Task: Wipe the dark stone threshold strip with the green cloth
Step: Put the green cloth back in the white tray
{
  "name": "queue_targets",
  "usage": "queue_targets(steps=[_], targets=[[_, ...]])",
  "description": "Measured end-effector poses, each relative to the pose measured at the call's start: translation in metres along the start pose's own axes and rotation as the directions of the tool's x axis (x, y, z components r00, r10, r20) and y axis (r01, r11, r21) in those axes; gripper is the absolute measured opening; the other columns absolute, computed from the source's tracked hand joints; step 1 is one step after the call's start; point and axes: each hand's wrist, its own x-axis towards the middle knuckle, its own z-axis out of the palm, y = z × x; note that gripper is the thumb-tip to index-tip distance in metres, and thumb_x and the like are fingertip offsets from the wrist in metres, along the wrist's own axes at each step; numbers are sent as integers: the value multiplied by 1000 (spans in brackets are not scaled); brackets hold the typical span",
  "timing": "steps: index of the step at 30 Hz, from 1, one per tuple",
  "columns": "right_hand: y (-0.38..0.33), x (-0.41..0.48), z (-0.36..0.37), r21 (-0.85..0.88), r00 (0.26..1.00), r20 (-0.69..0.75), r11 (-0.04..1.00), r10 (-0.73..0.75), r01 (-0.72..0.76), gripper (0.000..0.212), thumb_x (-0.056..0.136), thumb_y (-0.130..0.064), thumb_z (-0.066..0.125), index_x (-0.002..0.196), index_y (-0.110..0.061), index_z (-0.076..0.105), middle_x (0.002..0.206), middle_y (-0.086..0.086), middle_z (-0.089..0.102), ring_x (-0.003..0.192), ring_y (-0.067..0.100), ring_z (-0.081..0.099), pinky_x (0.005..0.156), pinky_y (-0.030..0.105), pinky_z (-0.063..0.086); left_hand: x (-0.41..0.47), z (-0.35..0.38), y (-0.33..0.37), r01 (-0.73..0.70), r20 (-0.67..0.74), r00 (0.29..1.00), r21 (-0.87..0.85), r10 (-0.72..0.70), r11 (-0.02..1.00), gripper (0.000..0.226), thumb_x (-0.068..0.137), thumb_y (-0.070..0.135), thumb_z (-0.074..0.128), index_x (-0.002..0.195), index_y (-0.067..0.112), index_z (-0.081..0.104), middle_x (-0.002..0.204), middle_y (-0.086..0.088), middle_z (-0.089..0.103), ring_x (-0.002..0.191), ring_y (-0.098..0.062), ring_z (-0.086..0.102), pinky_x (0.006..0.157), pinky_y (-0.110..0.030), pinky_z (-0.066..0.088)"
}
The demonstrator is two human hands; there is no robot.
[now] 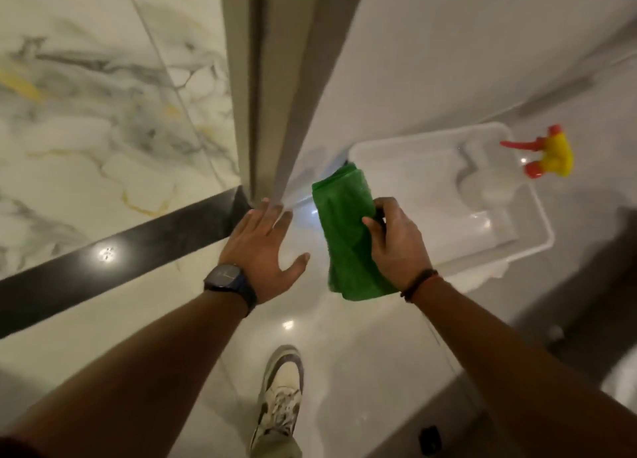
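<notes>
We are gripping the folded green cloth (348, 237) in our right hand (396, 243), while our left hand (262, 247), fingers spread and empty, is reaching toward the dark polished stone threshold strip (120, 254), probably for balance.

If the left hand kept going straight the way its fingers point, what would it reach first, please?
Probably the door frame's base: the open left hand points its fingertips at it, beside the dark threshold strip's end, though depth is unclear.

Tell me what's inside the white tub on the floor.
The white tub holds a clear spray bottle with a yellow and red trigger head. The green cloth, held in the right hand, hides the tub's near-left corner.
</notes>
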Motion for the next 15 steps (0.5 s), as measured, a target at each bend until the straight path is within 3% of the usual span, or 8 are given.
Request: queue_targets(steps=[4, 8, 12, 13, 15], targets=[[44, 47, -44, 117, 993, 21, 986, 115, -117, 14, 93, -15, 52, 104, -6, 49, 90, 7, 61, 76, 28, 56, 65, 35, 43, 50, -4, 64, 73, -13, 997, -65, -74, 995, 62, 86, 54, 47, 132, 13, 51, 136, -9, 54, 125, -30, 45, 103, -41, 34], [113, 72, -37, 188, 934, 134, 917, 332, -353, 17, 93, -19, 54, 106, -8, 52, 96, 9, 61, 90, 28, 57, 66, 24, 41, 91, 18, 99, -15, 0, 1000, -58, 15, 998, 60, 85, 52, 48, 129, 11, 52, 134, -10, 53, 120, -31, 47, 98, -42, 38], [168, 68, -17, 46, 841, 169, 848, 514, -528, 25, 93, -24, 53, 113, -9, 48, 110, 20, 63, 99, 36, 58, 78, 34, 42, 125, 46, 117, -138, -7, 990, 28, 138, 990, 73, 83, 54, 49, 141, 12, 37, 155, -11, 29, 141, -31, 24, 113, -44, 21], [172, 65, -13, -6, 852, 119, 858, 510, -513, 29, 93, -27, 52, 116, -10, 47, 113, 20, 62, 102, 38, 57, 81, 38, 43, 129, 55, 118, -166, -6, 986, 71, 167, 984, 77, 83, 55, 48, 145, 12, 31, 158, -10, 21, 145, -30, 15, 116, -44, 13], [169, 58, -2, -197, 932, -58, 911, 357, -361, 43, 92, -35, 51, 125, -9, 43, 123, 20, 55, 110, 39, 51, 88, 46, 44, 134, 69, 117, -205, 46, 979, 162, 200, 965, 84, 84, 58, 43, 150, 11, 19, 161, -8, 8, 147, -27, -1, 117, -41, -1]])
